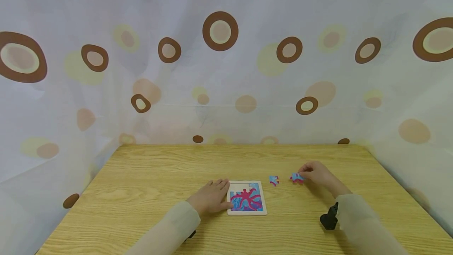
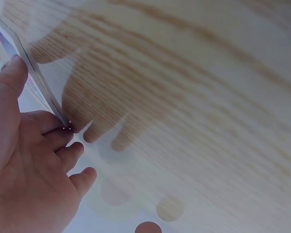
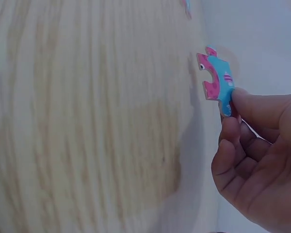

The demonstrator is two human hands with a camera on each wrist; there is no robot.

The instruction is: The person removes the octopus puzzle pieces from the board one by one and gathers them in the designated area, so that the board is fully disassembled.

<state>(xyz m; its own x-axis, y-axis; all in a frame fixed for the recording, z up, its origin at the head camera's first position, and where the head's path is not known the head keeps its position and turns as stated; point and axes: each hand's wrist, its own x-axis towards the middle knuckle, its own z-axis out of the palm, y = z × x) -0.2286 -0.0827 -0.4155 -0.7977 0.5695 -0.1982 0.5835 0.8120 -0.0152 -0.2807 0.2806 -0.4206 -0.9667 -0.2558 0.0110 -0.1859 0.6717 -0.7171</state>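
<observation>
Puzzle tray (image 1: 238, 187) sits on the counter (image 1: 124, 192) in the head view, your left hand (image 1: 210, 198) touching its left edge; right of it lies a loose piece (image 1: 273, 179), farther right your right hand (image 1: 320, 175). Left wrist: your thumb, uncurled, overlaps the tray. Right wrist: you pinch a pink-and-blue piece (image 3: 221, 77).

We see a wood-grain surface (image 1: 148, 180) across the bottom of the head view; behind it and along both side edges we find a white sheet (image 1: 226, 72), brown-ringed and peach- and yellow-spotted.
</observation>
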